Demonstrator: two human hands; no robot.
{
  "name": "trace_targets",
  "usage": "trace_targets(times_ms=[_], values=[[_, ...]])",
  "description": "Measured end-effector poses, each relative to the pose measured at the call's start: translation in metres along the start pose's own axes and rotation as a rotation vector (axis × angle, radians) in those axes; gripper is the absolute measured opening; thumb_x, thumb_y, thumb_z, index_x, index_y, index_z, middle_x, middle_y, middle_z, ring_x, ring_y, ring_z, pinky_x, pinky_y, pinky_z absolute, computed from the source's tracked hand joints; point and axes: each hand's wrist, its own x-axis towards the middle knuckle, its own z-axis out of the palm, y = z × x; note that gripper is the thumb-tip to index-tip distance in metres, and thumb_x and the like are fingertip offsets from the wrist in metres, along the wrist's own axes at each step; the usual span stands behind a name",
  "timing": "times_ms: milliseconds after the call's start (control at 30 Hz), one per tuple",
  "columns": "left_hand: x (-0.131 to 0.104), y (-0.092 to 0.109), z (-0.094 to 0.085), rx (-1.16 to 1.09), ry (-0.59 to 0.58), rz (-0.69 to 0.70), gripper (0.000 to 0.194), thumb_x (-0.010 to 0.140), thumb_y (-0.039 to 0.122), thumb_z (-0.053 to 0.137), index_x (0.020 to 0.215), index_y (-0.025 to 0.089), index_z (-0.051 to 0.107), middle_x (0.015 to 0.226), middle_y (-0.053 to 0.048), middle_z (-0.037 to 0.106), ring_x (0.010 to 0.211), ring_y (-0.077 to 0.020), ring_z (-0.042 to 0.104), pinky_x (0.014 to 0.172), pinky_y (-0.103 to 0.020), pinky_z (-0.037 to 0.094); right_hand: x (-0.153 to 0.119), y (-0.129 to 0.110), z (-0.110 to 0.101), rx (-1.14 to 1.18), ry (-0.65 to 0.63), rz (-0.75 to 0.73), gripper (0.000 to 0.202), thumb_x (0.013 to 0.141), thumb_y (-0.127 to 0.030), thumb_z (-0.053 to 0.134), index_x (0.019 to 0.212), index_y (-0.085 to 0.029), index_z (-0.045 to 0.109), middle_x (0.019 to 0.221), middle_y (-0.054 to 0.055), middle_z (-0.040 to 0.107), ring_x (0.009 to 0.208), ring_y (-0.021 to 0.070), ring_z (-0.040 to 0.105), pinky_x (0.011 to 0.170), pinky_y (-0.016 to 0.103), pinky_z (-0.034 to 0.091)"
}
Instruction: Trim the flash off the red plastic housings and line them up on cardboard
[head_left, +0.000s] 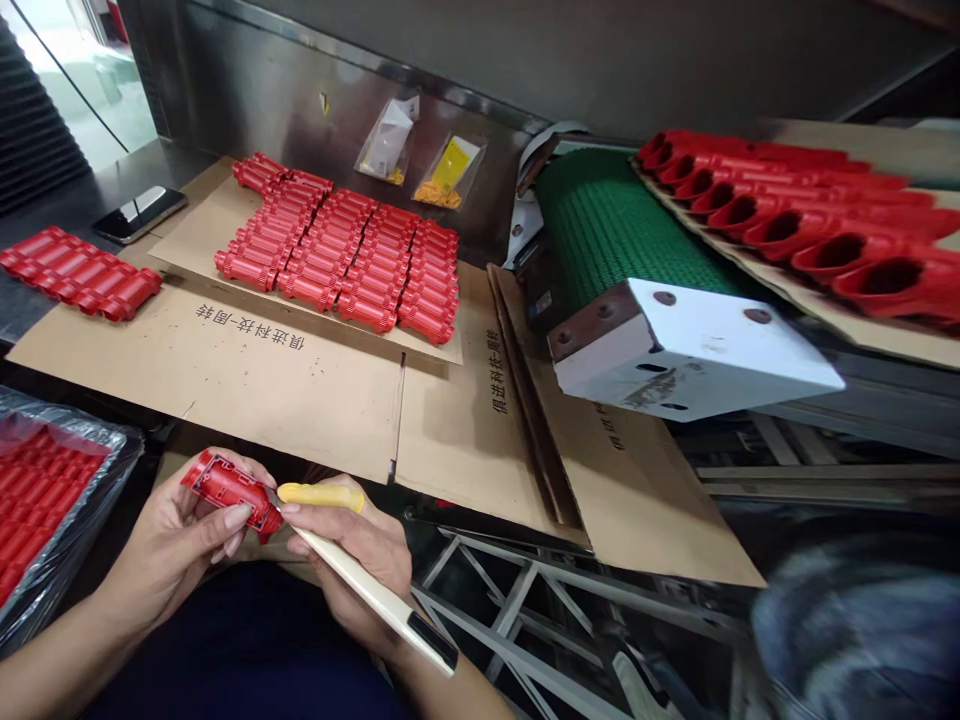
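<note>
Low at the left of the head view, my left hand (191,525) holds a red plastic part (229,483) between thumb and fingers. My right hand (356,550) grips a cream-handled knife (367,590), its blade end touching the right end of the red part. A yellow cover (322,495) is on my right index finger. Beyond my hands, rows of red parts (337,250) lie on a cardboard sheet (184,245).
A black phone (140,213) and more red parts (79,272) lie at the left. A lined box (124,450) holds red parts. Two small bags (388,140) lie at the back. A green conveyor (630,220) stands at the right, beside large red parts (862,250).
</note>
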Motion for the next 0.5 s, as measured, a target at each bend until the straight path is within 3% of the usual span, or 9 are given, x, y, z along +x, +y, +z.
trace_targets(times_ms=[133,500], values=[[0.0009,-0.0017,-0.0036,-0.019,-0.034,0.015,0.025,0.079,0.034,0.093,0.098,0.022,0.080,0.102,-0.005,0.074,0.058,-0.0058,0.053,0.051,-0.016,0.046,-0.0042,-0.0015,0.0005,0.011,0.004,0.052,0.031,0.099,-0.012,0.074,0.126,-0.026,0.077,0.117,0.007,0.083,0.108,0.0200,0.078,0.094,0.033,0.066],[-0.0019,0.0015,-0.0006,-0.040,0.045,0.040,0.030,0.075,0.033,0.095,0.096,0.020,0.078,0.104,-0.006,0.074,0.058,-0.0066,0.056,0.050,-0.017,0.044,-0.0078,-0.0075,0.0018,0.002,0.042,0.104,0.022,0.100,-0.017,0.074,0.120,-0.024,0.078,0.120,0.008,0.082,0.108,0.0177,0.079,0.096,0.026,0.065]])
